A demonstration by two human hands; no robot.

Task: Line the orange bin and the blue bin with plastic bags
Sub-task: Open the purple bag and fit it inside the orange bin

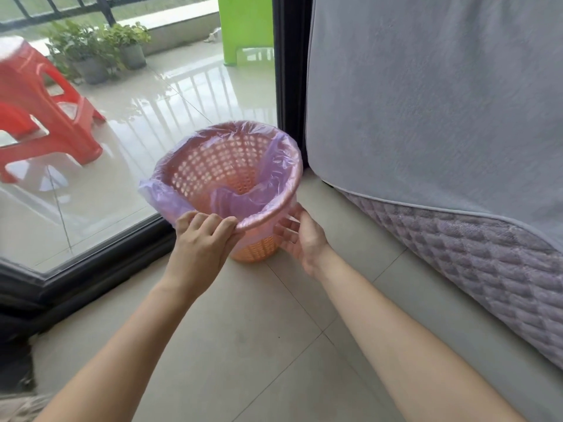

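Pinching the bag over the orange bin, my left hand is curling. My right hand, relaxed, is touching the bag alongside.

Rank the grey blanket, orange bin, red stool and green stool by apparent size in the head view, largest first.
1. grey blanket
2. orange bin
3. red stool, close to the bin; it stands farther off and the frame edge cuts it, so this rank is unsure
4. green stool, farthest, also cut off

Left hand grips orange bin — right hand touches it
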